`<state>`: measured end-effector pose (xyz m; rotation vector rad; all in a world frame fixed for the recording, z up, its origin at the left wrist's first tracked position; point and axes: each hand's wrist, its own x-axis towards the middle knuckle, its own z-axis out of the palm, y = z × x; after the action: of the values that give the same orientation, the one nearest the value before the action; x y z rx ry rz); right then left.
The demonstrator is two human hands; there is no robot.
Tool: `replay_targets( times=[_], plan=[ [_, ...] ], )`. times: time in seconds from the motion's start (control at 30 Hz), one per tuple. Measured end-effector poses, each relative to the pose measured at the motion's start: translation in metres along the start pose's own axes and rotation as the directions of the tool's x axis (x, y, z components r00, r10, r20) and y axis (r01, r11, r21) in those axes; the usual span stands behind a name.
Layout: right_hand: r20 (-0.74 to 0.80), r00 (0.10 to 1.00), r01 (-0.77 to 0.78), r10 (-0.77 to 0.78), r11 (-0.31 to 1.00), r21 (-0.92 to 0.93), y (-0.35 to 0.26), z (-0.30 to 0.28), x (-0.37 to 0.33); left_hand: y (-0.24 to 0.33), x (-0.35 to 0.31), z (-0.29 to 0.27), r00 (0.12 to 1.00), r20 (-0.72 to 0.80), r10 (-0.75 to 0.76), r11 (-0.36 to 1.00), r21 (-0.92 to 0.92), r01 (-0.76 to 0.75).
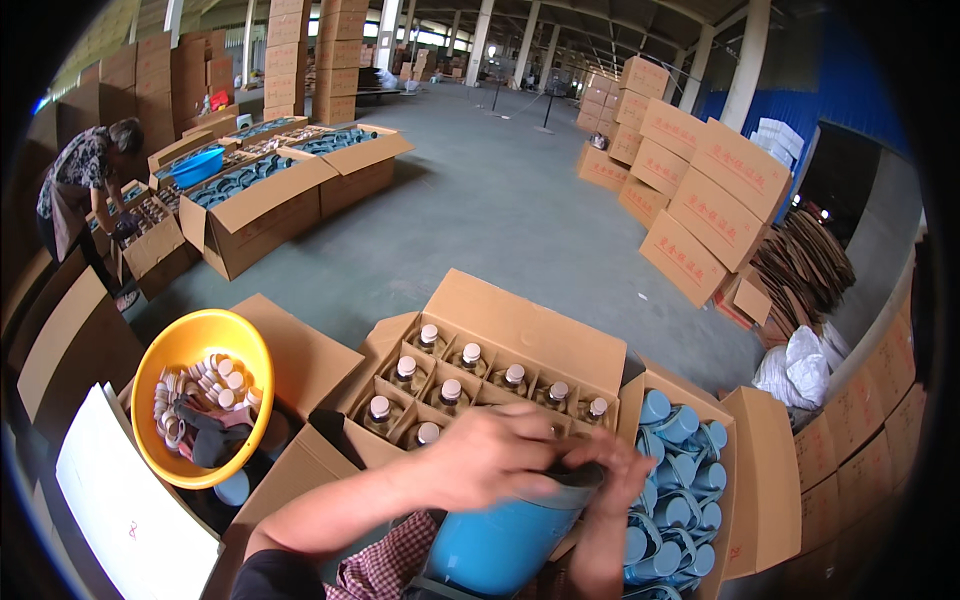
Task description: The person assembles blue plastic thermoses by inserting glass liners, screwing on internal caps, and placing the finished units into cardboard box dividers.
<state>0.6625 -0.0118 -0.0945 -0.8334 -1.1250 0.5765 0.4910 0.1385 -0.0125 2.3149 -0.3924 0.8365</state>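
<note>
A blue cylindrical jug, its rim dark, (pixel 505 545) leans close to my body, mouth tilted up to the right. Across the top of it reaches my left hand (pixel 490 455), fingers bent at the rim and smeared by motion. My right hand (pixel 612 475) is closed around the rim's right side. What lies between the fingers at the mouth is hidden. Just beyond stands a divided carton (pixel 535 320) of dark bottles with pale caps (pixel 450 390). To the right, an open carton (pixel 765 470) holds several blue handled pieces (pixel 675 510).
A yellow basin (pixel 262 365) with pale caps and dark gloves sits at left, near a white sheet (pixel 120 500). Stacked cartons (pixel 700 210) rise at far right beside white sacks (pixel 795 370). Another person (pixel 85 190) bends over cartons at far left.
</note>
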Motion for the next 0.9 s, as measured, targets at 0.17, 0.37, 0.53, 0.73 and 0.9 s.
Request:
replay_targets(
  times=[0.17, 0.37, 0.53, 0.73, 0.9],
  plan=[
    [-0.336, 0.926, -0.113, 0.171, 0.976, 0.185, 0.017, 0.034, 0.004, 0.026, 0.028, 0.039, 0.999, 0.009, -0.052, 0.888, 0.457, 0.042],
    [-0.241, 0.961, -0.213, 0.136, 0.919, -0.332, -0.023, 0.040, 0.010, -0.033, -0.010, 0.009, 0.984, -0.125, 0.126, 0.940, -0.301, -0.159],
    [-0.353, 0.915, -0.213, 0.194, 0.977, -0.017, 0.003, 0.020, 0.013, 0.010, 0.021, 0.010, 0.998, 0.018, 0.058, 0.998, 0.012, -0.058],
    [-0.121, 0.990, -0.062, 0.071, 0.995, 0.077, 0.011, 0.013, 0.008, 0.000, 0.008, 0.011, 0.987, 0.105, 0.120, 0.993, -0.020, -0.118],
    [0.215, 0.974, 0.050, -0.071, 0.994, 0.100, -0.045, 0.035, 0.016, -0.047, -0.026, 0.030, 0.925, -0.253, -0.284, 0.739, -0.672, 0.043]
  ],
)
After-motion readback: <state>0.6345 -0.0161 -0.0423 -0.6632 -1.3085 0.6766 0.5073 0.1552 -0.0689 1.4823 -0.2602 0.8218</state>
